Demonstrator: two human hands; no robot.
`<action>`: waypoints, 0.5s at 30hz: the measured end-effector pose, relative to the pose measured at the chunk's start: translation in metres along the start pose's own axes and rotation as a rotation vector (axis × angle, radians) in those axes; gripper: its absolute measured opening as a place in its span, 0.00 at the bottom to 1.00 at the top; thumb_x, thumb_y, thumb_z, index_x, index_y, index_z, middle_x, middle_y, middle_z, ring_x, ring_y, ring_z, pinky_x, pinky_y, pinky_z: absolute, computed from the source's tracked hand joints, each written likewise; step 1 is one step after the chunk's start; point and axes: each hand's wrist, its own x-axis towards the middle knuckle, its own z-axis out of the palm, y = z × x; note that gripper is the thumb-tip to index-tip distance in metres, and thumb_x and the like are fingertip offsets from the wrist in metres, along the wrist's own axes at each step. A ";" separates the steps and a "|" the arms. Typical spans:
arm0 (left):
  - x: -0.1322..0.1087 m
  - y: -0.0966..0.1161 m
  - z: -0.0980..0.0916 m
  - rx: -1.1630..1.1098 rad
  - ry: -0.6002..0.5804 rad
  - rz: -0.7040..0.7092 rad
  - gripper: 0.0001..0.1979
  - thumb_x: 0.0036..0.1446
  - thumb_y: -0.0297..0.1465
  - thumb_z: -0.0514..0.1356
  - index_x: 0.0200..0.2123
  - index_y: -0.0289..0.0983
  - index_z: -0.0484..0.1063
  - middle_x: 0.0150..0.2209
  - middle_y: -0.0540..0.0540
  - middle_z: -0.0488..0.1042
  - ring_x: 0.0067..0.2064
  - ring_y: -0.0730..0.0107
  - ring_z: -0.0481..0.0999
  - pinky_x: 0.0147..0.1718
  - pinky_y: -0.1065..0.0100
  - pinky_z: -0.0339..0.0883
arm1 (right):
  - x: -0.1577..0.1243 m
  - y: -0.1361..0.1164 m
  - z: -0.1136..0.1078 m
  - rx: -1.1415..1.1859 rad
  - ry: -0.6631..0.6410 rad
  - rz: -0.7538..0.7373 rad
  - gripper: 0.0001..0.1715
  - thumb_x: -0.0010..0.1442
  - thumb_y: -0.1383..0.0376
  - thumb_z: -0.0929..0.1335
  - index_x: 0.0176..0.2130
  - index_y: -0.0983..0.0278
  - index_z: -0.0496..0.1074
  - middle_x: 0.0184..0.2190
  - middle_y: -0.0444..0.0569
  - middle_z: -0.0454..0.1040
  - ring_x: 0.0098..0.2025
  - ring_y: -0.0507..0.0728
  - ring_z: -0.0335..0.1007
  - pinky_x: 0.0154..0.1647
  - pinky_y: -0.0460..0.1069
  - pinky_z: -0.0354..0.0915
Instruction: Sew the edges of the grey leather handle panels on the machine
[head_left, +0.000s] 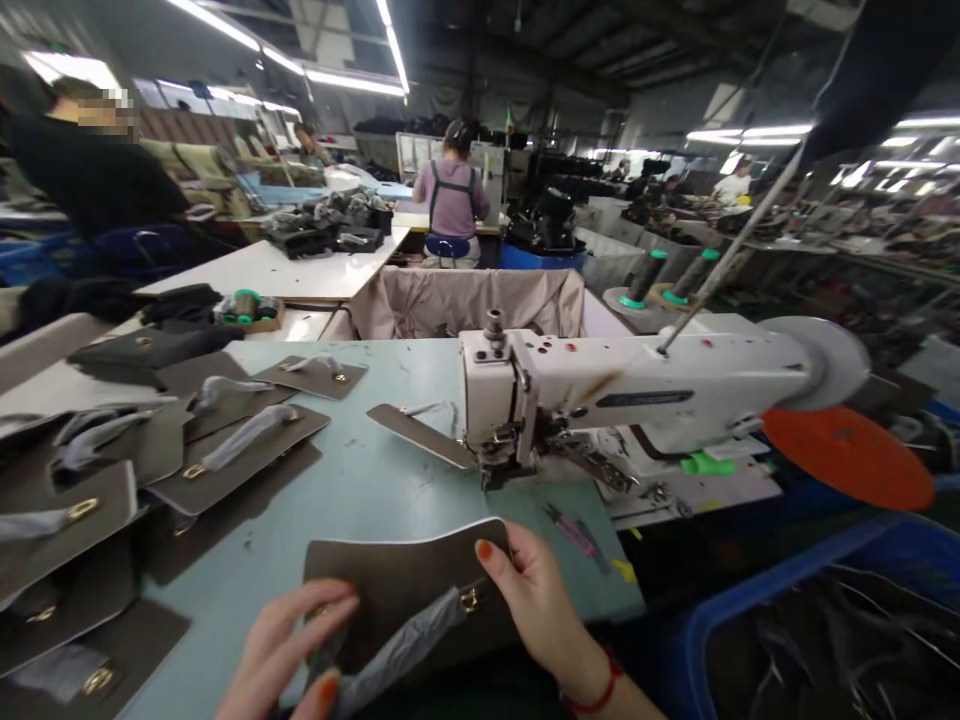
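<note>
Head view. Low in the middle, over the near edge of the table [390,470]: a dark brown flap [397,575], lying flat, rounded edge toward the sewing machine [637,385] and well short of the needle. Pinched at both sides. Left hand [289,650] on the flap's near left corner, fingers laid across the top, thumb tucked in from below against the end of a grey wrapped strap [405,645]; closed on flap and strap together, as far as can be told. Right hand [540,605] at the right edge, thumb pressed down on top, remaining fingers hidden beneath. Just beside that thumb, a gold buckle [470,600], at the join of strap and flap.

Under the machine's foot, a second flap [420,432], sticking out leftward, tilted. On the table right of the held flap, pink snips [574,530]. To the left, spread over the table in overlapping rows, more flaps [232,450] with the same grey straps and gold fittings. Beyond them, green spools [244,305]. Right of the machine, an orange disc [847,455]; below it, a blue bin [750,595]. Behind the table, a cloth-lined bin [465,300]; farther back, a person in a purple top [452,200], back turned, and at far left another person in black [90,170].
</note>
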 end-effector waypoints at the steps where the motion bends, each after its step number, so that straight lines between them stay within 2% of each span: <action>1: 0.002 -0.006 0.004 -0.036 0.098 -0.140 0.19 0.58 0.40 0.57 0.52 0.45 0.70 0.54 0.41 0.69 0.57 0.50 0.66 0.57 0.49 0.57 | -0.008 -0.004 -0.007 -0.001 0.019 -0.010 0.19 0.62 0.53 0.66 0.36 0.67 0.73 0.32 0.48 0.74 0.34 0.53 0.68 0.34 0.44 0.64; 2: 0.005 -0.011 0.008 -0.116 0.159 -0.291 0.23 0.57 0.41 0.58 0.55 0.45 0.67 0.59 0.42 0.65 0.61 0.50 0.61 0.60 0.48 0.53 | -0.015 -0.007 -0.014 0.000 0.037 -0.015 0.19 0.62 0.53 0.66 0.37 0.67 0.73 0.32 0.48 0.74 0.34 0.53 0.68 0.34 0.44 0.64; 4: 0.012 -0.018 0.020 -0.401 0.143 -0.587 0.29 0.55 0.45 0.59 0.58 0.44 0.64 0.60 0.42 0.66 0.62 0.51 0.62 0.60 0.51 0.55 | -0.027 -0.012 -0.029 0.020 0.066 -0.008 0.18 0.62 0.53 0.66 0.38 0.66 0.74 0.33 0.49 0.74 0.35 0.54 0.69 0.35 0.45 0.65; 6: 0.019 -0.016 0.033 -0.699 0.029 -0.816 0.31 0.49 0.49 0.63 0.55 0.42 0.68 0.53 0.41 0.73 0.55 0.50 0.71 0.52 0.56 0.67 | -0.036 -0.014 -0.045 0.050 0.117 0.023 0.19 0.61 0.52 0.67 0.41 0.65 0.74 0.34 0.51 0.75 0.37 0.57 0.71 0.35 0.47 0.67; 8: 0.023 -0.004 0.043 -0.828 -0.060 -0.918 0.29 0.46 0.47 0.66 0.49 0.40 0.72 0.44 0.41 0.79 0.45 0.51 0.78 0.40 0.60 0.74 | -0.042 -0.012 -0.060 0.063 0.209 0.058 0.21 0.59 0.51 0.68 0.43 0.65 0.73 0.35 0.53 0.75 0.40 0.60 0.72 0.34 0.48 0.68; 11: 0.027 0.024 0.049 -0.725 -0.085 -0.814 0.21 0.51 0.44 0.64 0.44 0.38 0.75 0.35 0.44 0.81 0.34 0.59 0.79 0.29 0.67 0.72 | -0.050 0.000 -0.085 0.018 0.340 0.109 0.24 0.54 0.50 0.71 0.43 0.64 0.73 0.37 0.54 0.76 0.40 0.62 0.73 0.33 0.49 0.69; 13: 0.030 0.041 0.050 -0.575 -0.069 -0.682 0.19 0.53 0.44 0.62 0.41 0.38 0.77 0.34 0.45 0.80 0.33 0.60 0.78 0.29 0.68 0.71 | -0.053 0.010 -0.101 -0.061 0.368 0.134 0.24 0.50 0.49 0.72 0.39 0.64 0.75 0.36 0.54 0.76 0.39 0.63 0.73 0.35 0.49 0.70; 15: 0.034 0.053 0.050 -0.438 -0.060 -0.578 0.17 0.54 0.44 0.62 0.40 0.38 0.78 0.36 0.45 0.80 0.37 0.58 0.78 0.34 0.67 0.71 | -0.054 0.019 -0.117 -0.168 0.375 0.137 0.23 0.46 0.49 0.74 0.34 0.63 0.77 0.35 0.54 0.77 0.39 0.62 0.73 0.36 0.49 0.70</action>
